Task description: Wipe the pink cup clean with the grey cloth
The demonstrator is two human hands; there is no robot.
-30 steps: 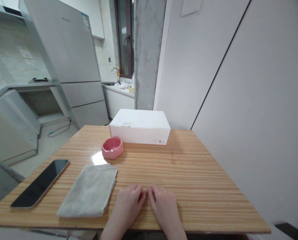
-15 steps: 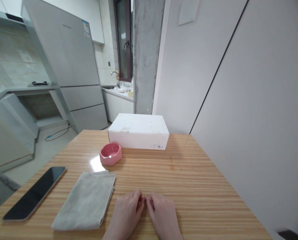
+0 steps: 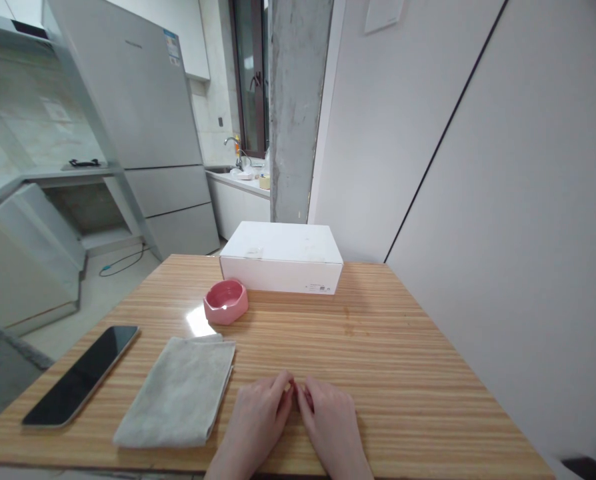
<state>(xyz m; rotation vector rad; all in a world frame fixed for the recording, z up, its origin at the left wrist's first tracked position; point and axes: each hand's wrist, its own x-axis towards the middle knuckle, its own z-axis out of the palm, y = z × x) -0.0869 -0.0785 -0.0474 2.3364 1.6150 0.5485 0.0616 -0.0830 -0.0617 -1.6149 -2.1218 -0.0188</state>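
On the desk [image 3: 403, 373], left hand [image 3: 261, 417] and right hand [image 3: 331, 420] lie fingertips touching — fingers slack, empty — beside a folded grey cloth [image 3: 181, 390].

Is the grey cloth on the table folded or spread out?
Folded: the grey cloth lies flat, with layered edges visible at its right side.

On the table [image 3: 403, 373], the left hand [image 3: 258, 417] and right hand [image 3: 328, 420] lie together at the near edge, a cloth [image 3: 178, 393] beside them, a phone [image 3: 81, 375] farther left, a bowl [image 3: 225, 301] before the box [image 3: 282, 257] behind.
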